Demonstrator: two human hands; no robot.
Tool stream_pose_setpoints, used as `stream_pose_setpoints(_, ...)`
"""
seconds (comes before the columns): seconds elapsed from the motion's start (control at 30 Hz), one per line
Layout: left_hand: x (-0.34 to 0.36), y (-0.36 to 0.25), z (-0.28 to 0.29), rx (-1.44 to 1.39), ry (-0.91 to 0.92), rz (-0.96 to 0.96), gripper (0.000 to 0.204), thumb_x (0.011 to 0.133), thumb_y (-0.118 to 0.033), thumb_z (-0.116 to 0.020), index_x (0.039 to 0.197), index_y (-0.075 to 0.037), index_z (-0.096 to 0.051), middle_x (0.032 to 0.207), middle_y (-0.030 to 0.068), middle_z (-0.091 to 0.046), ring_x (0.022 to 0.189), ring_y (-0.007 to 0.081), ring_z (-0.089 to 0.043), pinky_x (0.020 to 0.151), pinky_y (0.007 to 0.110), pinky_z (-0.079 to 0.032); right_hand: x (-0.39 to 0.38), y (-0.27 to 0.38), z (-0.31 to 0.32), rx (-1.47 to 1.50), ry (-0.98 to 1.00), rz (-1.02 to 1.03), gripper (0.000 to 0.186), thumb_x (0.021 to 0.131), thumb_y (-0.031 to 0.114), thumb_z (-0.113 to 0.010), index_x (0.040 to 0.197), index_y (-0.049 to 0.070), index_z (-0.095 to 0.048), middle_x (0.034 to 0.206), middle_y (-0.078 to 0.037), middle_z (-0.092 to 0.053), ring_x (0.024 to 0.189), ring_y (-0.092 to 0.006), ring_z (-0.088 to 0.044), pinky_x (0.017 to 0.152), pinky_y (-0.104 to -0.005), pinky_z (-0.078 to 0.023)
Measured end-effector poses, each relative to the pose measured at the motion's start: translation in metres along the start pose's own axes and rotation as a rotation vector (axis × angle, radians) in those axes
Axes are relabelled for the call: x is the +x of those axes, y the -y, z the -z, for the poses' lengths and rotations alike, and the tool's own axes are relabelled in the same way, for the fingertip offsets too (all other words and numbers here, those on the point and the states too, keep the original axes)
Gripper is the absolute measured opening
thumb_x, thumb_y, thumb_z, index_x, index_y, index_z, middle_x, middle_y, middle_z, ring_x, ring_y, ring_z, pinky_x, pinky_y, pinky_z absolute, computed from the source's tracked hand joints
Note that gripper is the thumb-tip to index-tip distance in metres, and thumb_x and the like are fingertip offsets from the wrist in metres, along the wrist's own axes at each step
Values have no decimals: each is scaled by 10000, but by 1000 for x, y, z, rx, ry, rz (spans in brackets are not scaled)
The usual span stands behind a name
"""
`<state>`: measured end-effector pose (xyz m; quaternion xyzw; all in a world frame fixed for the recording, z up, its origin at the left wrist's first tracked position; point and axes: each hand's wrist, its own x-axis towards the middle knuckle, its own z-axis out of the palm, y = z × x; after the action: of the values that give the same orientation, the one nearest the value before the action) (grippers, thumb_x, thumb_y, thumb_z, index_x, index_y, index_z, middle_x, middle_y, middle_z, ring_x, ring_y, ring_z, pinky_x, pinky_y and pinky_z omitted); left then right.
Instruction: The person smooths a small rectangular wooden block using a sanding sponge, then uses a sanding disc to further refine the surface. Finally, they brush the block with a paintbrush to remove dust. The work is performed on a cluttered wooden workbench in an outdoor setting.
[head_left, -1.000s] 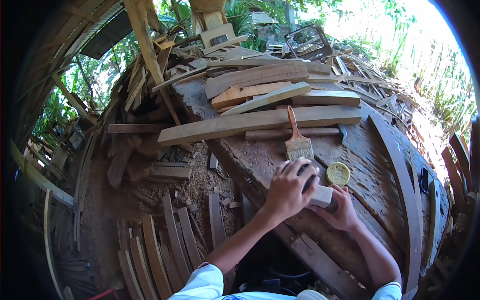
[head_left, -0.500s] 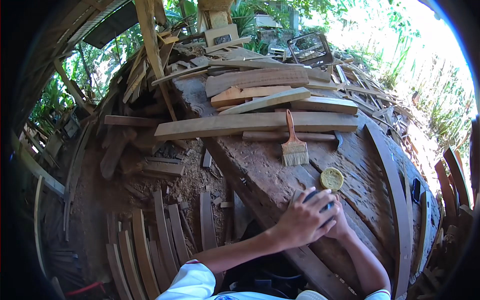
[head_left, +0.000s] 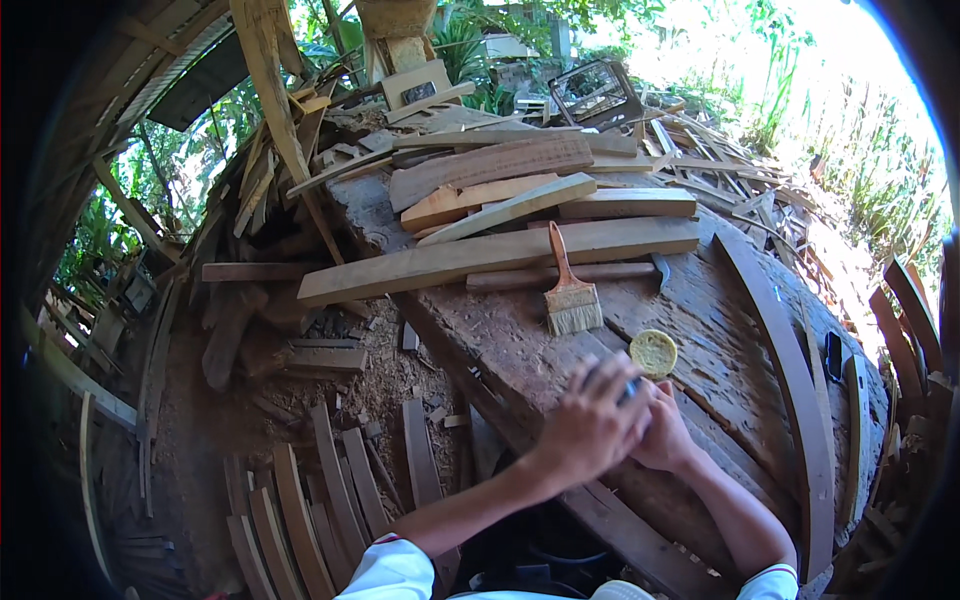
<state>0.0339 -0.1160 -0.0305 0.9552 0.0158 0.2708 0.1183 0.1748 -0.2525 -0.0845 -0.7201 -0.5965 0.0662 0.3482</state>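
In front of me, over the workbench (head_left: pixel 720 455), my two hands are together around a small dark rounded object (head_left: pixel 630 390). Its kind is hidden by the fingers. My left hand (head_left: pixel 592 425) lies over it from above with bent fingers, blurred by motion. From the right, my right hand (head_left: pixel 664 432) closes round the same object. Just beyond the hands lies a round yellowish lid or shallow tin (head_left: pixel 653 353). Farther off, a wide paintbrush (head_left: pixel 573 300) with an orange-brown handle leans on a long plank (head_left: pixel 480 262), bristles toward me.
A wooden-handled tool (head_left: pixel 560 276) with a dark metal head lies beside the plank. Several boards (head_left: pixel 490 165) are stacked at the far end. One long dark board (head_left: pixel 785 380) runs along the bench's right side. Upright boards (head_left: pixel 300 520) stand at left, near wood shavings (head_left: pixel 385 365).
The view has shifted slightly, moving bench items left in the picture. My left hand has slid a little to the left over the dark object and is now blurred; the right still grips it.
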Motion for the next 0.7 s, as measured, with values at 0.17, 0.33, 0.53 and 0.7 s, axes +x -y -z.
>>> stream_pose_setpoints(0.17,6,12,4,-78,61,-64,312,1092,-344,-564,1292,-123,-656,1415,130,-610,1411,321,-560,1222,590,-372,5,8,1,21,-68,-52,430,778,216,-800,1185,115,-704,1261,-135,-658,1274,-319,-601,1043,-472,-416)
stream_pose_setpoints(0.33,5,2,0,2,-43,-10,296,1082,-362,-583,1248,-134,-673,1385,104,-625,1396,302,-572,1214,567,-381,6,1,6,-66,-58,91,442,774,242,-848,1165,94,-705,1176,-126,-671,1145,-314,-630,990,-451,-421)
stream_pose_setpoints(0.53,25,33,6,-154,27,202,265,1068,-347,-610,1231,-152,-682,1396,82,-634,1424,269,-563,1224,556,-369,9,7,6,59,-13,-86,485,774,217,-830,1228,110,-695,1277,-147,-671,1255,-337,-616,1058,-481,-414)
stream_pose_setpoints(0.7,5,-3,6,-249,-28,-169,243,1045,-334,-635,1175,-141,-703,1354,68,-664,1350,281,-615,1194,552,-406,1,1,7,-45,-109,72,431,790,188,-804,1207,134,-711,1306,-128,-680,1261,-328,-620,1035,-470,-425)
